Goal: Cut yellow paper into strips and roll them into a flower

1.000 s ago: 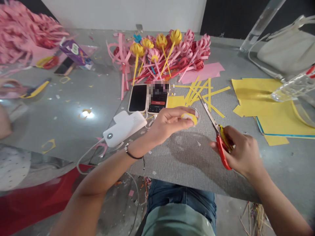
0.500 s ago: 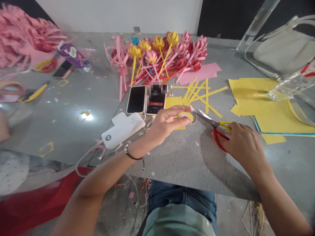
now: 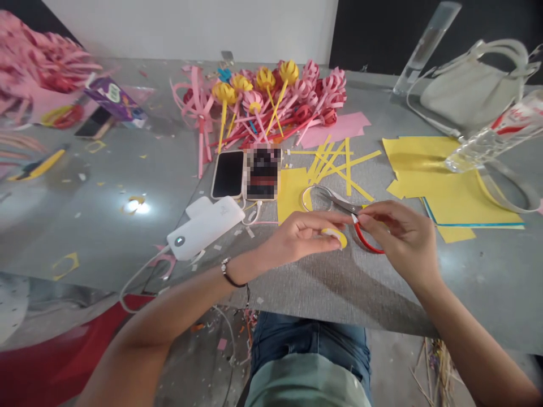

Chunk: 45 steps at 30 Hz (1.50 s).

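Observation:
My left hand [image 3: 292, 240] is closed, holding a small yellow paper disc [image 3: 338, 236] between thumb and fingers. At its index fingertip is a small white piece [image 3: 354, 219] that looks like tape. My right hand [image 3: 399, 240] has thumb and fingertips pinched together at that white piece. Behind and partly under the right hand, the scissors [image 3: 368, 240] with red and yellow handles lie on the table. Their blade tips reach over a clear tape roll [image 3: 304, 198], which rests partly on a yellow paper sheet [image 3: 292, 192].
Yellow strips [image 3: 348, 169] lie crossed behind the hands. Two phones [image 3: 228, 175] and a white power bank [image 3: 206, 227] with a cable are at left. Paper flowers [image 3: 288, 96] are piled at the back. Yellow sheets [image 3: 428, 164], a bottle [image 3: 487, 141] and a white bag [image 3: 462, 96] stand right.
My right hand has let go of the scissors, now lying on the table, and moved left to the white piece. My left hand has come nearer with the yellow disc, away from the tape roll.

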Available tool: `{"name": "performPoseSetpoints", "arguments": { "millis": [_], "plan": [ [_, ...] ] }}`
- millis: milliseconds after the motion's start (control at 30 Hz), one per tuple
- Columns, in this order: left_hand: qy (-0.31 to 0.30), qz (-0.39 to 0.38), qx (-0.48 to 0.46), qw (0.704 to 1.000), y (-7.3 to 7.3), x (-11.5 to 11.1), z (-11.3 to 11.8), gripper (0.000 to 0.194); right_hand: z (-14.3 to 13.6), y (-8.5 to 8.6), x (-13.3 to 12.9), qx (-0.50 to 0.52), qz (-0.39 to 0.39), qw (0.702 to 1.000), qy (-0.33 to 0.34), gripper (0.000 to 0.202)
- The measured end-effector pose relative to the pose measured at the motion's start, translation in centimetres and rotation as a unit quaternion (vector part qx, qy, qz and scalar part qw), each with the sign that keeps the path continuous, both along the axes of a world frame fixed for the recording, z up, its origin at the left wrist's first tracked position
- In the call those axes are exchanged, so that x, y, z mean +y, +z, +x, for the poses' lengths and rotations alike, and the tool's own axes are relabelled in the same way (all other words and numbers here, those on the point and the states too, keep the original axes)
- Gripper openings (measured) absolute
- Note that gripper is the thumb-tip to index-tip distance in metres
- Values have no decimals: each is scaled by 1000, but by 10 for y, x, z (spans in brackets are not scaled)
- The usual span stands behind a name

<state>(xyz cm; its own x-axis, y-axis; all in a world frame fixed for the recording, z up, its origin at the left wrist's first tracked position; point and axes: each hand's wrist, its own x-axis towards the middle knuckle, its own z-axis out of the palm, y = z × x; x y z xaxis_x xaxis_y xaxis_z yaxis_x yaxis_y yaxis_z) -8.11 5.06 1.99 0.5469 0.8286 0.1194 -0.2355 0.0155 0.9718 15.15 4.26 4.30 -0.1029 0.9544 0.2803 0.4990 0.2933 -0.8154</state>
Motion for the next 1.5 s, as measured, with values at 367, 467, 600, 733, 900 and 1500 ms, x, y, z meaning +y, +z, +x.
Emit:
{"name": "performPoseSetpoints", "arguments": {
  "millis": [367, 467, 600, 733, 900, 1500],
  "plan": [
    [6, 0, 12, 1000, -2, 0, 0, 12, -3, -3, -3, -32, 79, 995, 46, 4],
    [9, -21, 12, 1000, -2, 0, 2, 12, -5, -5, -2, -86, 124, 988, 38, 8],
    [25, -46, 34, 998, 1, -2, 3, 16, -7, -11, -1, -104, 149, 983, 31, 9],
    [52, -74, 56, 994, 2, -4, 2, 22, -10, -17, -1, -108, 153, 981, 48, 9],
    [72, -89, 45, 992, -3, -3, 0, 24, -13, -19, -4, -79, 120, 988, 63, 7],
    [86, 36, 142, 985, 4, -9, 3, 16, -15, -22, -8, 24, -40, 993, 111, 12]
  ]
}}
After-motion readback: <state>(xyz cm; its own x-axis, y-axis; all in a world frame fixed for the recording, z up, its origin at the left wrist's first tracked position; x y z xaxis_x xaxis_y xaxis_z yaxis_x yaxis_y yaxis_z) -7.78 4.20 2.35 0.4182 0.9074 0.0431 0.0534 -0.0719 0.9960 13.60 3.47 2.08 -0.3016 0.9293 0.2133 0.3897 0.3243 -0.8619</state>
